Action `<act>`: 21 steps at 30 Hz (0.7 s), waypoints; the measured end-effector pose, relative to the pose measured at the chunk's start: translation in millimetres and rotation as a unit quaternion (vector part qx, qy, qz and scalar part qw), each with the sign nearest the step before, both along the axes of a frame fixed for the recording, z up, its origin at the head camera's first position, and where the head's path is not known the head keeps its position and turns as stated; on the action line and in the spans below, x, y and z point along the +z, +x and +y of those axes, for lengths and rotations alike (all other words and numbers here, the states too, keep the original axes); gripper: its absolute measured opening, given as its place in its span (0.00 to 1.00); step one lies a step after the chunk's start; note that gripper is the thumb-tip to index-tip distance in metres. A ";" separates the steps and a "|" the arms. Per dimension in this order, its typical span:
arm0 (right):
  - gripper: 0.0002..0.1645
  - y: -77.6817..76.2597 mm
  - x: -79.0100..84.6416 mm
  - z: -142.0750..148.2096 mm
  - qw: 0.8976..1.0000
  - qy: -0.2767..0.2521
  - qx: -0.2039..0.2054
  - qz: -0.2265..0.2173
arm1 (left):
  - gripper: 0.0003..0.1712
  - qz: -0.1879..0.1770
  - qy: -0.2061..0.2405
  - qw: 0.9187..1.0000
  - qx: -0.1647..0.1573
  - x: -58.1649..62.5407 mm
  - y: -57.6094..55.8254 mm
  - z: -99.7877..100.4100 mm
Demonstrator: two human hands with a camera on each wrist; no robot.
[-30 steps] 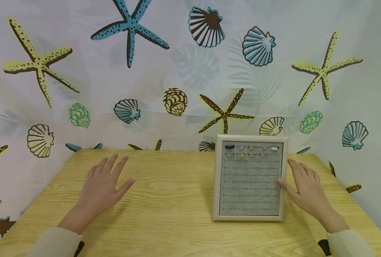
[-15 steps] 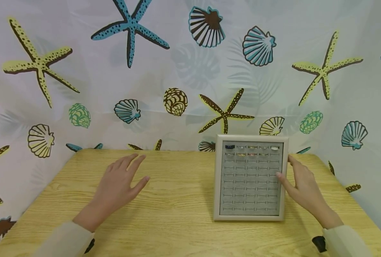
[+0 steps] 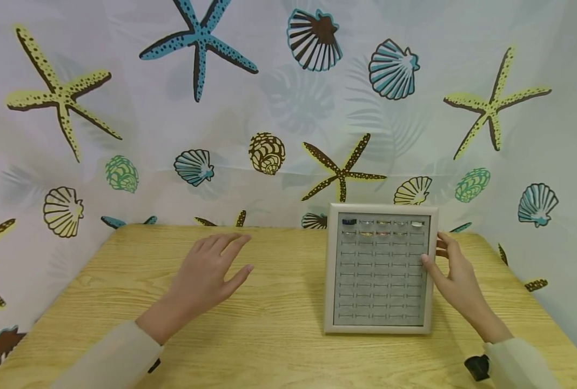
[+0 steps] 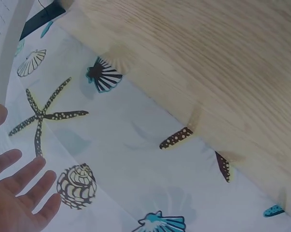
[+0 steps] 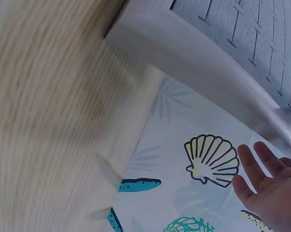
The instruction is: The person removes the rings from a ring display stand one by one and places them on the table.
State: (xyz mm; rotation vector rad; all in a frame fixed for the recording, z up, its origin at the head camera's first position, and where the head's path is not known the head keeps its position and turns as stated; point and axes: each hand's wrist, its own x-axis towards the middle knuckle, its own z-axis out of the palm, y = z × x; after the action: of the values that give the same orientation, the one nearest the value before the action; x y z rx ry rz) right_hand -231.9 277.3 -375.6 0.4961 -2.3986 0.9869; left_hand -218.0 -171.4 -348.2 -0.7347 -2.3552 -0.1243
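Observation:
A ring display tray (image 3: 381, 275) with a pale frame and grey slotted padding stands propped up on the right half of the table. Several rings (image 3: 382, 228) sit in its top two rows, a dark blue one (image 3: 349, 222) at upper left. My right hand (image 3: 458, 275) is at the tray's right side, thumb over the front edge and fingers reaching behind. In the right wrist view those fingers (image 5: 261, 169) look loosely extended; contact with the tray's back cannot be made out. My left hand (image 3: 206, 270) hovers left of the tray, fingers extended, holding nothing.
The wood-grain table (image 3: 269, 346) runs back to a white cloth backdrop (image 3: 147, 124) printed with starfish and shells. The cloth also stands along both sides. Dark straps (image 3: 477, 367) show at the sleeve cuffs.
My left hand has moved right, closer to the tray. The right hand has shifted slightly, its fingers going further behind the tray's edge. The tray stays in place.

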 end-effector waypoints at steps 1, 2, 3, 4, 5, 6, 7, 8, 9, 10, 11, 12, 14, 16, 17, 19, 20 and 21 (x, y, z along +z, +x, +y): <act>0.34 -0.4 -0.6 -0.3 1.000 -0.004 0.001 0.002 | 0.32 0.003 0.000 1.000 -0.006 0.6 -0.3 2.3; 0.33 -0.5 -0.9 -0.8 1.000 -0.006 0.000 0.003 | 0.31 0.007 0.000 1.000 -0.011 1.1 -0.5 4.6; 0.32 -0.5 -1.1 -1.3 1.000 -0.007 -0.001 0.003 | 0.31 0.010 0.000 1.000 -0.017 1.6 -0.9 6.8; 0.32 -0.4 -1.2 -1.9 1.000 -0.008 -0.002 0.002 | 0.31 0.013 -0.001 1.000 -0.022 2.1 -1.3 8.9; 0.31 -0.1 -1.3 -2.2 1.000 -0.009 -0.005 0.001 | 0.31 0.017 -0.003 1.000 -0.026 2.6 -1.8 11.1; 0.31 0.1 -1.5 -2.5 1.000 -0.009 -0.008 -0.001 | 0.31 0.019 -0.004 0.999 -0.030 3.0 -2.2 13.3; 0.30 0.3 -1.6 -2.8 1.000 -0.010 -0.010 -0.003 | 0.30 0.022 -0.005 0.999 -0.034 3.8 -2.5 15.5; 0.30 0.5 -1.6 -3.1 1.000 -0.012 -0.012 -0.005 | 0.30 0.024 -0.006 0.999 -0.039 4.5 -2.8 17.8; 0.30 0.6 -1.6 -3.2 1.000 -0.014 -0.012 -0.007 | 0.30 0.026 -0.006 0.999 -0.044 5.3 -3.1 20.1; 0.29 0.8 -1.6 -3.3 1.000 -0.018 -0.011 -0.010 | 0.29 0.027 -0.006 0.998 -0.049 6.1 -3.3 22.4; 0.29 1.0 -1.6 -3.3 1.000 -0.023 -0.010 -0.014 | 0.29 0.029 -0.005 0.998 -0.055 6.9 -3.6 24.6; 0.29 1.2 -1.6 -3.3 0.999 -0.029 -0.008 -0.019 | 0.29 0.030 -0.005 0.998 -0.060 7.7 -3.9 26.9; 0.28 2.0 -1.4 -3.6 0.999 -0.043 -0.002 -0.032 | 0.28 0.033 -0.005 0.997 -0.067 9.3 -4.4 31.6; 0.28 2.8 -1.3 -4.1 0.997 -0.059 0.002 -0.046 | 0.28 0.036 -0.007 0.997 -0.073 10.8 -5.2 36.2; 0.28 3.3 -1.2 -4.5 0.996 -0.068 0.005 -0.053 | 0.27 0.037 -0.010 0.997 -0.074 11.3 -5.5 38.4; 0.28 3.9 -0.9 -5.2 0.994 -0.086 0.011 -0.064 | 0.27 0.038 -0.015 0.996 -0.077 12.3 -6.2 43.0; 0.28 4.0 -0.9 -5.4 0.993 -0.093 0.013 -0.068 | 0.27 0.038 -0.017 0.996 -0.079 12.6 -6.7 45.3; 0.28 4.1 -0.9 -5.6 0.992 -0.101 0.016 -0.073 | 0.26 0.037 -0.018 0.996 -0.081 12.9 -7.1 47.7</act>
State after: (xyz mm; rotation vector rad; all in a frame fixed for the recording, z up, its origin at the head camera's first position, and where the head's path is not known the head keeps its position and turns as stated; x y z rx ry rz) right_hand -227.8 271.7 -376.5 0.4016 -2.3878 1.3037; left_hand -225.1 -123.7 -335.3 -0.9335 -2.2301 -0.1217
